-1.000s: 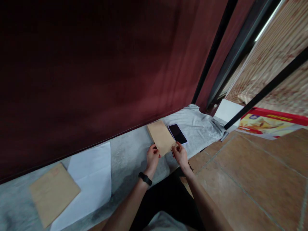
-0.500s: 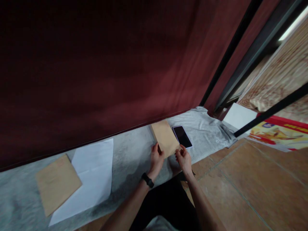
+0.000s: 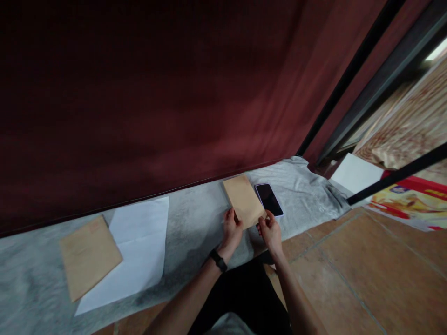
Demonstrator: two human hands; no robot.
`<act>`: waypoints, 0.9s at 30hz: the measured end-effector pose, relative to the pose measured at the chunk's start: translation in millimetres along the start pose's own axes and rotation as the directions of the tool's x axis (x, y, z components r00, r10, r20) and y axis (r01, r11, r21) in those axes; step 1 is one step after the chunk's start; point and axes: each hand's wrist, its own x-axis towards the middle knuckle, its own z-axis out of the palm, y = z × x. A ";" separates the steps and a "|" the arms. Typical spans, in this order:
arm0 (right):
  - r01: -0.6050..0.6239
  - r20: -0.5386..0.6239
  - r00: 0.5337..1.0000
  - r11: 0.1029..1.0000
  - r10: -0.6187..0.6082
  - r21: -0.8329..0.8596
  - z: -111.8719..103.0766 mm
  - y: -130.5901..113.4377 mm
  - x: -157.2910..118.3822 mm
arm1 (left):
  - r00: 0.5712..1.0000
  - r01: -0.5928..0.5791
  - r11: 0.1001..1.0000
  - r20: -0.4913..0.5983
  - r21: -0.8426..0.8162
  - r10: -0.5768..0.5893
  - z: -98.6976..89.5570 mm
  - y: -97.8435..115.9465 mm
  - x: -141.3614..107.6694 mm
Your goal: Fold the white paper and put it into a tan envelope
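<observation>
A flat brown paper envelope (image 3: 244, 200) lies at a slant over the grey cloth in front of me. My left hand (image 3: 233, 229) pinches its near left corner between thumb and fingers. At the near right corner, my right hand (image 3: 270, 231) grips the edge, fingertips curled beneath. Just right of the envelope is a dark-screened phone (image 3: 269, 200) with a pale rim, close to my right fingers. Farther left, a second brown envelope (image 3: 91, 256) partly overlaps a creased white sheet of paper (image 3: 143, 246).
The grey cloth (image 3: 195, 218) covers a narrow ledge along a dark red upright surface (image 3: 157, 116). Black bars (image 3: 352, 79) slant across the right side. Beyond them are a white flat thing (image 3: 356, 172) and a colourful printed box (image 3: 408, 200) above the tiled floor (image 3: 349, 260).
The view has shifted slightly. The envelope in my hands now looks flatter to the cloth along its left side. Both hands keep hold of its near corners.
</observation>
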 end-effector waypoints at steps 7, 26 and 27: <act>-0.010 0.029 1.000 1.000 0.010 0.001 0.8 4.0 2.8 | 0.999 -0.028 0.999 -0.017 0.040 0.029 -3.5 1.5 2.9; 0.277 0.035 0.961 0.959 -0.276 -0.050 -1.1 22.8 -50.1 | 0.972 -0.233 0.947 0.045 0.223 0.229 -28.7 0.0 6.5; 0.304 0.047 0.952 0.951 -0.302 -0.049 1.6 24.2 -56.5 | 0.950 -0.313 0.908 0.077 0.280 0.303 -31.3 0.2 0.9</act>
